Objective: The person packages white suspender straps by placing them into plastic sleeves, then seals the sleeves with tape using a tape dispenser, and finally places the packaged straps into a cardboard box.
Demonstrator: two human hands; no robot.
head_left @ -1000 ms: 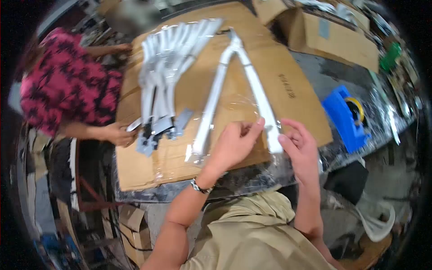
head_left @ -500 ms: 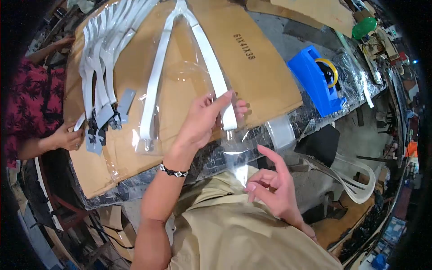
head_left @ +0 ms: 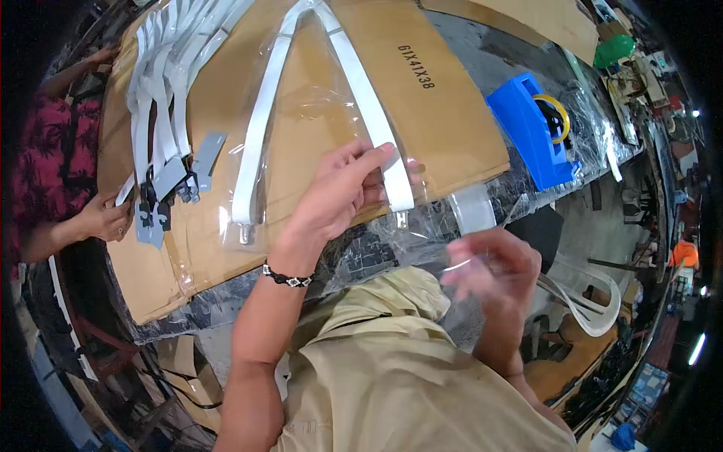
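The white strap [head_left: 354, 83] is a flat band folded into a narrow V. Its apex points away from the person and is cut off at the top edge of the view. Its two legs run back toward the near edge of the tabletop [head_left: 361, 256], and each ends in a small metal clip. It lies inside a clear bag [head_left: 324, 113], creased and glossy, on a brown cardboard sheet [head_left: 452, 120] printed with numbers.

The left hand [head_left: 339, 196] is clamped on the strap's right leg near its clip end, with the fingers stretched across the band through the film. The right hand [head_left: 493, 271] is raised off the tabletop, apart from the left and near the bag's loose near end. It is too blurred to tell whether its fingers are closed on the film.

To the left, a pile of bagged straps [head_left: 162, 83] fans across the cardboard with grey tabs at its near end. A co-worker's hand [head_left: 105, 218] rests beside those tabs. To the right stands a blue tape dispenser [head_left: 527, 139]. The clutter beyond it is too small to make out.
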